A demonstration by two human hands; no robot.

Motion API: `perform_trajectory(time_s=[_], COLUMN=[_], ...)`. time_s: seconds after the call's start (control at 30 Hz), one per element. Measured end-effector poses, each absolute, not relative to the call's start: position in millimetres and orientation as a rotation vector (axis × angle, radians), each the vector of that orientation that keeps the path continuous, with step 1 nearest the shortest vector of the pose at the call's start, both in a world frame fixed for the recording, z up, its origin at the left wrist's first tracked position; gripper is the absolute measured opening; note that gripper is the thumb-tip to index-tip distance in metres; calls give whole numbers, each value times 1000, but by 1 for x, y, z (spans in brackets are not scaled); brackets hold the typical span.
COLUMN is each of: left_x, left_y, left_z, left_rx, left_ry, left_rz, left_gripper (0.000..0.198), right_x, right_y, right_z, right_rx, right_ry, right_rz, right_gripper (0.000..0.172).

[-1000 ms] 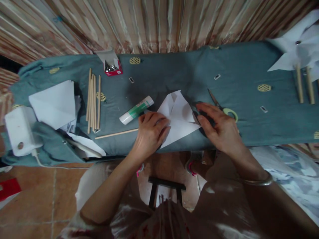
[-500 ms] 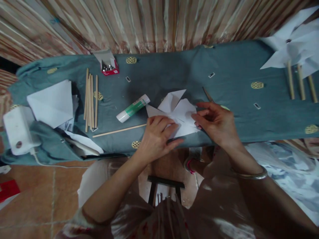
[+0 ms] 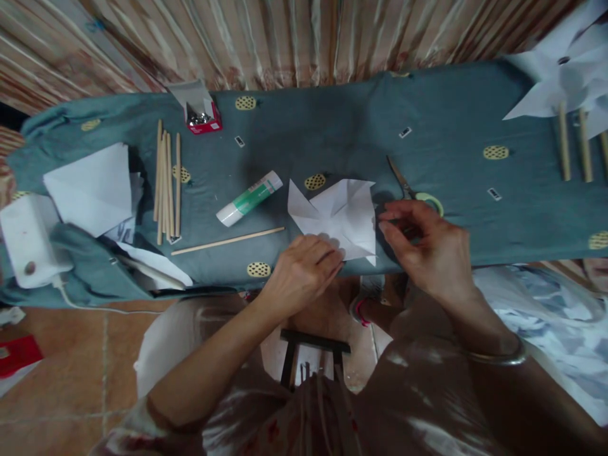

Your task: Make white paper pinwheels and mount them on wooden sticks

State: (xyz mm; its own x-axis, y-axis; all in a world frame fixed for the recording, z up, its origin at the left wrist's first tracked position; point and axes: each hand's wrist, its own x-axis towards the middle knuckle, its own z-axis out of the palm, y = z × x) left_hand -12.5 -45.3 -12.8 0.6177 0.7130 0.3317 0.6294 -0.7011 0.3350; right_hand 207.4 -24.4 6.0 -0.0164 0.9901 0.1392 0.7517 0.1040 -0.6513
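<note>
A folded white paper shape (image 3: 339, 215) lies near the front edge of a grey-blue cloth-covered board (image 3: 332, 133). My left hand (image 3: 304, 272) rests at the paper's lower edge with curled fingers pinching its bottom corner. Just right of the paper is my right hand (image 3: 434, 250), fingers bent and tips close to its right edge; whether they touch it I cannot tell. A green-and-white glue stick (image 3: 249, 198) lies left of the paper. Scissors with a pale green handle (image 3: 415, 189) lie just beyond my right hand.
A bundle of wooden sticks (image 3: 166, 180) and one loose stick (image 3: 228, 240) lie at left. White paper sheets (image 3: 92, 190), a white device (image 3: 26, 237) and a small red box of pins (image 3: 199, 114) are further left. Finished paper pinwheels on sticks (image 3: 565, 82) lie at far right.
The paper has been turned and opened into a flatter, wider shape. My left hand slid down to its lower corner, and my right hand drew back from its right edge.
</note>
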Motion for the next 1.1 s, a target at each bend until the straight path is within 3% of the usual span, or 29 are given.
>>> perform_trajectory(time_s=[0.33,0.6,1.1], left_x=[-15,-15,-14], left_y=[-48,-52,-47], left_z=[-14,-19,-18], left_rx=[2359,2248,2255], left_ry=[1176,1249,1221], left_rz=[665,701,706], left_gripper=[20,29,20], right_x=[197,175,167], right_y=[-33,-28,-25], right_z=[-1,-8,-13], right_rx=[-1296,-1393,-1423], right_ry=[-1902,-1949,-2061], right_rz=[999,700,510], right_gripper=[10,7,11])
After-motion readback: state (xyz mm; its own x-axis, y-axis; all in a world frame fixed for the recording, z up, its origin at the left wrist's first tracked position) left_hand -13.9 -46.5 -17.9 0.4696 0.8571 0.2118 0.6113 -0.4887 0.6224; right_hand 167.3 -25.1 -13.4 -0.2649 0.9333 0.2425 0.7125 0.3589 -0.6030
